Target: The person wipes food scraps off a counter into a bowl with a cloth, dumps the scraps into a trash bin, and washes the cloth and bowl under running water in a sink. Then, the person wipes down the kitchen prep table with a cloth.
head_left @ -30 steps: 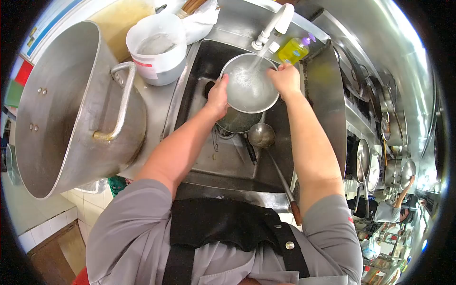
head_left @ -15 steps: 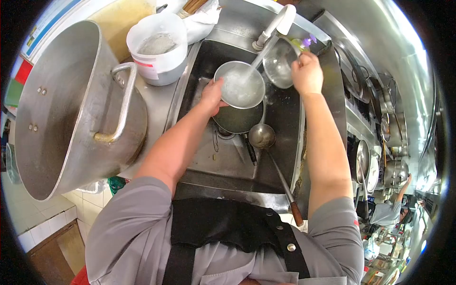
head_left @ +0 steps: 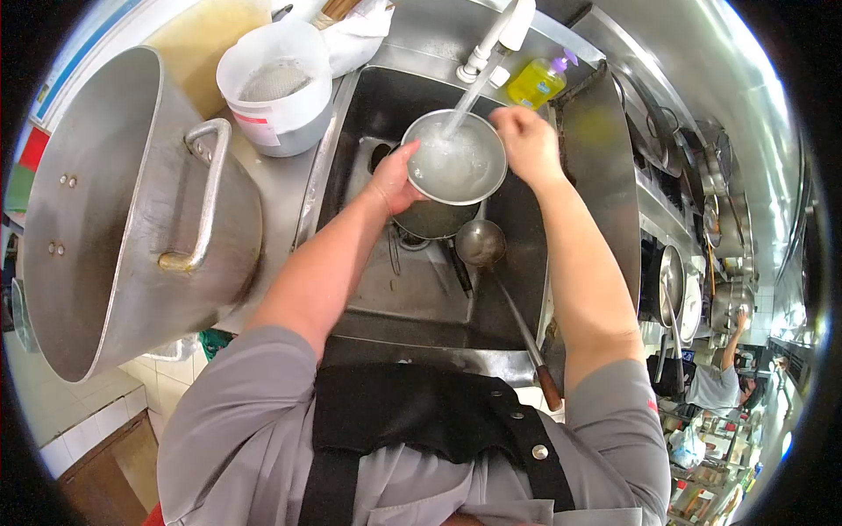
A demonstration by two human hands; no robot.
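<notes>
My left hand (head_left: 396, 179) is closed on the left rim of a round metal bowl (head_left: 478, 180), held over the sink. Water from the tap (head_left: 515, 28) runs into this bowl. My right hand (head_left: 530, 142), slightly blurred, has its fingers curled at the bowl's upper right rim; what they hold is hidden. Below the bowl, a dark pan (head_left: 436, 224) lies partly covered in the sink. A ladle (head_left: 481, 244) rests beside it, its wooden-ended handle reaching over the sink's front edge.
A large metal pot (head_left: 210, 250) stands left of the sink (head_left: 412, 307), near a white plastic tub (head_left: 274, 96). A yellow soap bottle (head_left: 535, 83) is behind my right hand. Pans line the right side; another person (head_left: 715, 386) is far right.
My right hand has moved left to the rim of the bowl in my left hand. The second bowl it held no longer shows separately. The soap bottle is now uncovered.
</notes>
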